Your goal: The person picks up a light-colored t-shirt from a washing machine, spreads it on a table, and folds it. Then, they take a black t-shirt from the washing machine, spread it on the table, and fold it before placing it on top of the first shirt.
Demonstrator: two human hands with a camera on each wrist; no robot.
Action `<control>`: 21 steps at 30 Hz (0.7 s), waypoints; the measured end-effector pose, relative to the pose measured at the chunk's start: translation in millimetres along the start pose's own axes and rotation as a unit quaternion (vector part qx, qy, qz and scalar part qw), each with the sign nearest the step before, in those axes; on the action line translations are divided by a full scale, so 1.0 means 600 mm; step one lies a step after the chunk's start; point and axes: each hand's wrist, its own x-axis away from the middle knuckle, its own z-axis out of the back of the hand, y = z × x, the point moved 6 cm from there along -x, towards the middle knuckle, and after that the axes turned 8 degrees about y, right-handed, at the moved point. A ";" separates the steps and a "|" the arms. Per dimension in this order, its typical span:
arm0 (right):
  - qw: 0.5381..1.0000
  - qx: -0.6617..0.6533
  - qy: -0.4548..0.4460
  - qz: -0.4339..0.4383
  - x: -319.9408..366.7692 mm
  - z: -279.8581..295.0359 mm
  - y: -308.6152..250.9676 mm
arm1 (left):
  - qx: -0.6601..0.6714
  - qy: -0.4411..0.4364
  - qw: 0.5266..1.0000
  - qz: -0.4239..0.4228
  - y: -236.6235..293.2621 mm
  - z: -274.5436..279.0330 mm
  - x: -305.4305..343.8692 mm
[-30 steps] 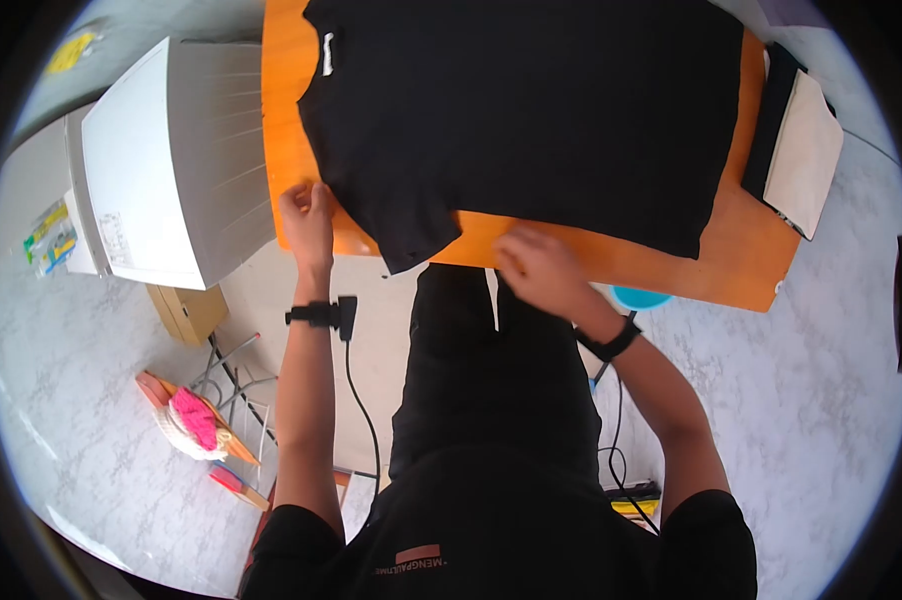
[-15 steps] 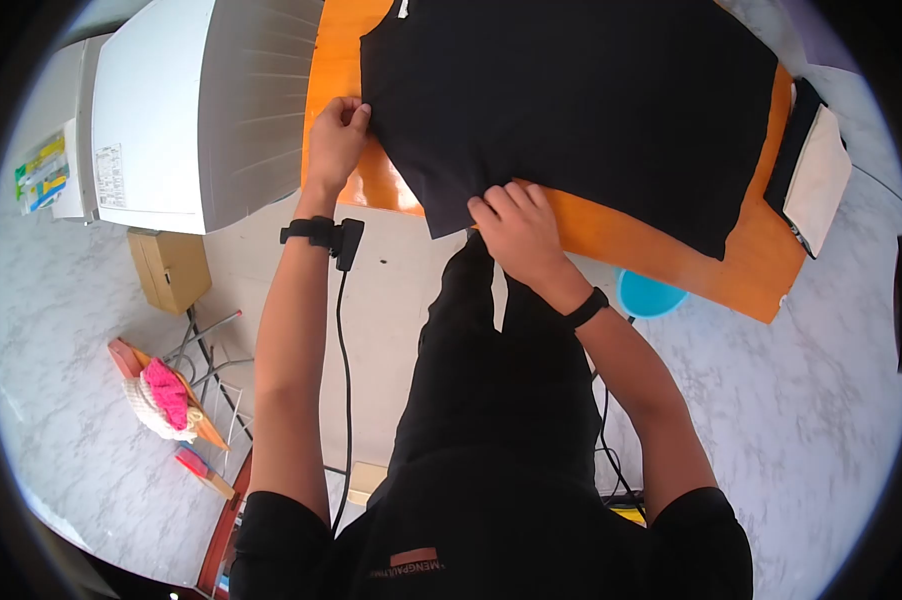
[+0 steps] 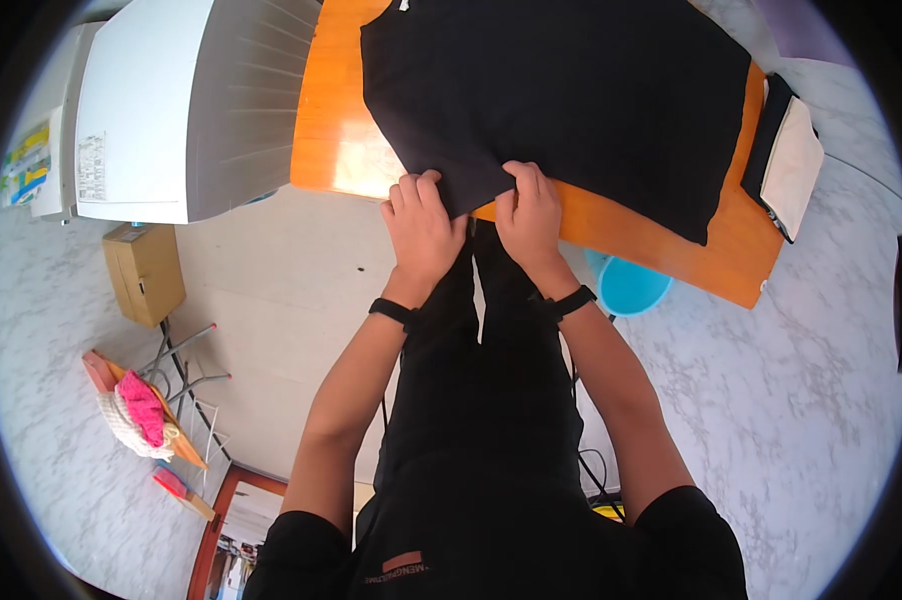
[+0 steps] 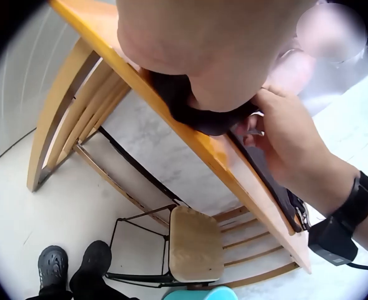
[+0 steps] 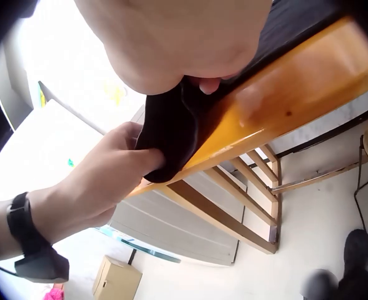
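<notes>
A black T-shirt (image 3: 571, 110) lies spread over the orange table (image 3: 331, 130), its white neck label at the far left. My left hand (image 3: 423, 225) pinches the outer end of the near sleeve at the table's front edge. On the sleeve's other side, by the shirt body, my right hand (image 3: 531, 215) grips the cloth with curled fingers. In the right wrist view the sleeve (image 5: 168, 134) is stretched between both hands, its end slightly over the edge. Part of the right fingers is hidden behind the hand in that view.
Folded black and white cloths (image 3: 793, 165) lie at the table's right end. A white appliance (image 3: 141, 110) stands left, with a cardboard box (image 3: 143, 275) near it. A blue basin (image 3: 631, 287) sits below the front edge. The left wrist view shows a stool (image 4: 195, 244) under the table.
My left hand has come from the shirt's shoulder edge down and right to the sleeve end. My right hand, away from the shirt a second ago, now grips the sleeve by the body.
</notes>
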 end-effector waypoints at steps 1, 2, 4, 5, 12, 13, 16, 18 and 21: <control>0.999 -0.030 0.015 -0.034 0.003 0.004 0.006 | 0.002 0.000 1.000 0.002 -0.004 -0.004 0.002; 0.999 -0.029 0.013 -0.032 0.005 0.007 0.006 | 0.001 -0.002 1.000 0.007 -0.014 -0.006 0.002; 0.998 -0.049 -0.015 -0.038 -0.003 0.010 0.006 | 0.000 0.000 1.000 0.010 -0.036 -0.004 0.001; 0.998 -0.048 -0.014 -0.037 -0.006 0.015 0.007 | 0.047 0.014 0.999 0.012 -0.047 0.002 0.005; 0.981 0.047 -0.099 0.162 0.002 0.007 -0.026 | 0.164 0.028 0.982 0.086 -0.077 0.031 0.028; 0.979 0.052 -0.103 0.166 0.004 0.009 -0.030 | 0.159 -0.022 0.976 0.144 -0.083 0.023 0.036; 0.974 0.044 -0.140 0.172 0.012 0.005 -0.031 | 0.106 -0.074 0.977 0.168 -0.093 0.014 0.055; 0.979 0.027 -0.119 0.163 0.015 0.012 -0.031 | 0.057 -0.075 0.986 0.134 -0.092 0.022 0.050; 0.983 0.016 -0.099 0.153 0.019 0.019 -0.024 | 0.101 -0.115 0.981 0.117 -0.084 0.038 0.026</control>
